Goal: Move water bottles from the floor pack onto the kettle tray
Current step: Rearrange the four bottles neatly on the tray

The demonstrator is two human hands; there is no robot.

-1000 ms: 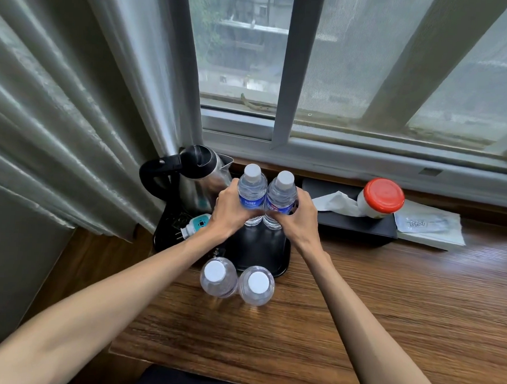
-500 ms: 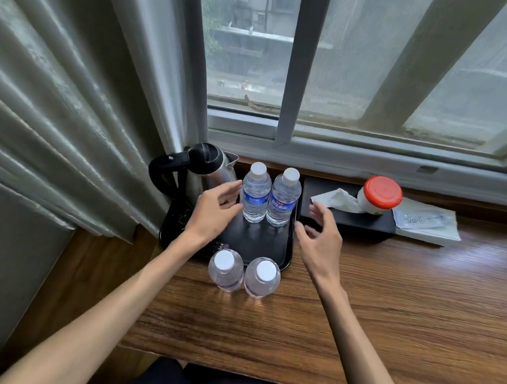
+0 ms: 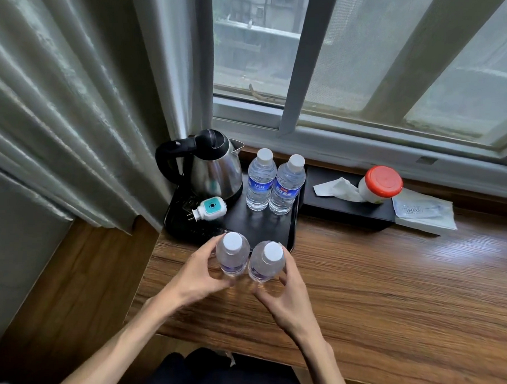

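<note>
Both hands are wrapped on bottles: I log my left hand (image 3: 198,272) with its grip closed around the near left bottle (image 3: 232,254), and my right hand (image 3: 285,292) with its grip closed around the near right bottle (image 3: 266,261). These two bottles stand upright, side by side and nearly touching, on the wooden surface (image 3: 387,284) just in front of the black kettle tray (image 3: 256,224) (whether their bases have left the wood, I cannot tell). Two further bottles (image 3: 273,182) with blue labels stand upright on the tray, touching each other, just right of the steel kettle (image 3: 211,168). A white and teal plug (image 3: 209,208) lies on the tray in front of the kettle. Right of the tray sits a black tissue box (image 3: 347,206), with a red-lidded jar (image 3: 380,184) on it and a sealed packet (image 3: 422,212) beside it.
</note>
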